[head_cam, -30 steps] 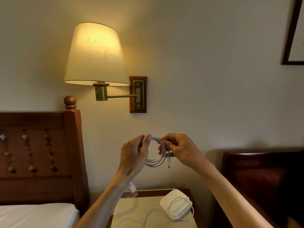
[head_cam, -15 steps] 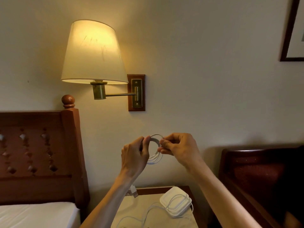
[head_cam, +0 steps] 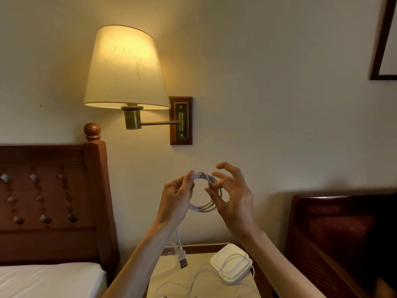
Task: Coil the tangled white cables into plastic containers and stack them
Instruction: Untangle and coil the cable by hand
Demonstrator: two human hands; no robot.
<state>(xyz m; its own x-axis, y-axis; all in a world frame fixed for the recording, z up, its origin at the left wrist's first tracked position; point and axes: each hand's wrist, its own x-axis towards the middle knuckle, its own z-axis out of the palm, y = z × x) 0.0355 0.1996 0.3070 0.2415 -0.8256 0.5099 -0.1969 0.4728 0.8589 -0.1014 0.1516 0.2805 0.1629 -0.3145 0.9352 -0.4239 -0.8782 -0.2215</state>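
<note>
Head view: coiling step; left hand (head_cam: 176,197) grips the cable coil (head_cam: 205,191), right hand (head_cam: 231,194) pinches it, other fingers spread. Next, probably lower it into a container (head_cam: 231,263) on the bench (head_cam: 169,276).

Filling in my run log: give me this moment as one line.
phase: coiling | left hand: grips coiled white cable | right hand: pinches coil, other fingers spread | plug end: dangling | plastic containers: stacked on nightstand
</note>
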